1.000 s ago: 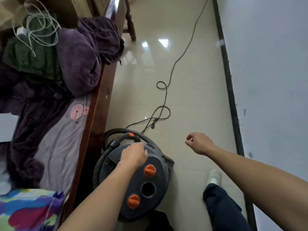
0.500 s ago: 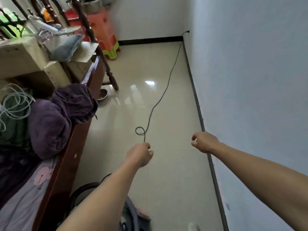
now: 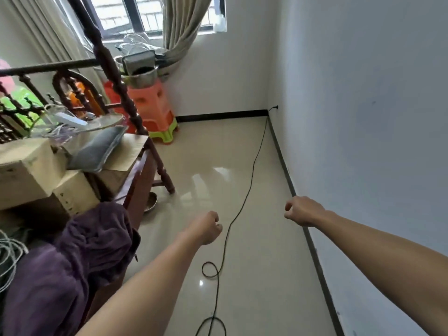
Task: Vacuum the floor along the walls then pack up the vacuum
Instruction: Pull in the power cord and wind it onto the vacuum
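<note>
Ahead, both bare arms were extended over the tiled floor (image 3: 266, 275). The left hand (image 3: 204, 229) had its grip closed into a fist, fingers curled under, with nothing visible in it. The right hand (image 3: 303, 210) had its grip likewise curled, thumb against the forefinger, and appeared to hold nothing, though the palm side was hidden.

The black power cord (image 3: 252, 170) lay on the floor. It ran from a plug (image 3: 275, 107) low on the right wall (image 3: 363, 117) near the far corner, passed between the two hands and just beside the left one, formed a small loop, then left the frame at the bottom edge. A dark baseboard (image 3: 286, 166) edged the wall.

At left stood a wooden bed frame (image 3: 135, 190) carrying a purple blanket (image 3: 72, 263) and cardboard boxes (image 3: 24, 170). An orange plastic stool (image 3: 150, 105) stood at the far wall beneath a curtained window (image 3: 145, 13).
</note>
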`<state>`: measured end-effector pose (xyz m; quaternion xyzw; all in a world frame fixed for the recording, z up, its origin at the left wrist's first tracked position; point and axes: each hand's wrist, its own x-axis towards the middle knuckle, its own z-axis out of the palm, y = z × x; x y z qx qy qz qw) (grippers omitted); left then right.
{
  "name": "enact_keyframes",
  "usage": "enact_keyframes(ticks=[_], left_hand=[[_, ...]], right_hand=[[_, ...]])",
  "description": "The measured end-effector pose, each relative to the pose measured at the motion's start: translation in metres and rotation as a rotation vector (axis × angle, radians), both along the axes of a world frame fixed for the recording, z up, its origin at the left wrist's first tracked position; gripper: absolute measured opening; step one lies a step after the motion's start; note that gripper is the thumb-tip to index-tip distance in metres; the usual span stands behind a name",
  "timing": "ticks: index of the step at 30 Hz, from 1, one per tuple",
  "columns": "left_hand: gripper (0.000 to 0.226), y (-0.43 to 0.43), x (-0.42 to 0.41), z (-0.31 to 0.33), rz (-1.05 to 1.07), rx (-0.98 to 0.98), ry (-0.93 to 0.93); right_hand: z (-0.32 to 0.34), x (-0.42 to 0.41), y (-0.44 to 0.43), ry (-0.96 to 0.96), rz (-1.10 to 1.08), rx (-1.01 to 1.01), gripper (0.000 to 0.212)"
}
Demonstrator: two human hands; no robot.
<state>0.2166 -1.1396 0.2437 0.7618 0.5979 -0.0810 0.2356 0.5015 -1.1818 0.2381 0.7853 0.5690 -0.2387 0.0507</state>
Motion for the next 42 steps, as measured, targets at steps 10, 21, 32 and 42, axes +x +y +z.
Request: enact_keyframes(ticks=[10,21,32,42], left_hand=[[0.040,0.232,0.089,0.055,-0.160,0.085,-0.012],[0.039,0.495,0.193,0.081,-0.110,0.132,0.021],[0.040,0.758,0.198,0.054,-0.121,0.096,0.028],[0.038,1.003,0.236,0.070,-0.274,0.077,0.049]], right_hand=[[0.036,0.083,0.192,0.051,-0.150,0.079,0.023],[0.046,0.197,0.474,0.049,-0.149,0.064,0.028],[0.037,0.200,0.738,0.055,-0.091,0.077,0.031],[0.041,0.228,0.910,0.086,-0.316,0.041,0.034]])
